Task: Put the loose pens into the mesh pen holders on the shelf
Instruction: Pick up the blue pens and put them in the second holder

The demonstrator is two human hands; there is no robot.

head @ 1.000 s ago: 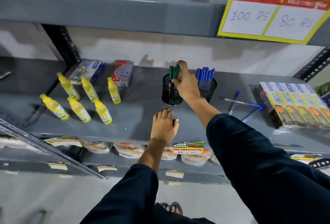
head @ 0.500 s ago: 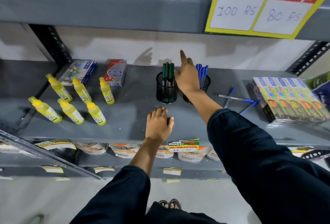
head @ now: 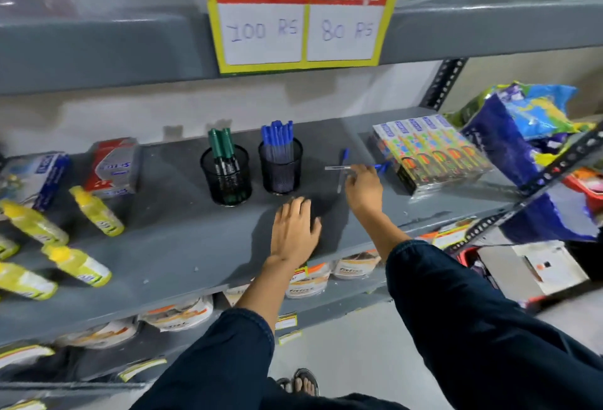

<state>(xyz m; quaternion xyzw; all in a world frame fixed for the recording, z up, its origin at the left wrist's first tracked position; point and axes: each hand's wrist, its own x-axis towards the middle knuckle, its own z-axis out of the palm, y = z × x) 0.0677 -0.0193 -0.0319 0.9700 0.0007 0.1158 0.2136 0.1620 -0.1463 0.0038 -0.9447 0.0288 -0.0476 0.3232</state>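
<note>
Frame is motion-blurred; rt hand (head: 363, 188) covers part of the loose blue pens (head: 346, 167) on the shelf (head: 163, 246) — fingers bent over them, grip can't be told. Lt hand (head: 293, 230) lies open, flat. Two mesh holders (head: 280, 164) w/ pens stand just left; colourful boxes (head: 430, 151) right.

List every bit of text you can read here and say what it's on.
"100 RS": handwritten, left white panel of the yellow price sign.
"80 RS": handwritten, its right panel.
Red headings above both panels: too blurred to read.
Boxes, glue bottles, shelf-edge tags and tubs below: print too blurred or small to read.
</note>
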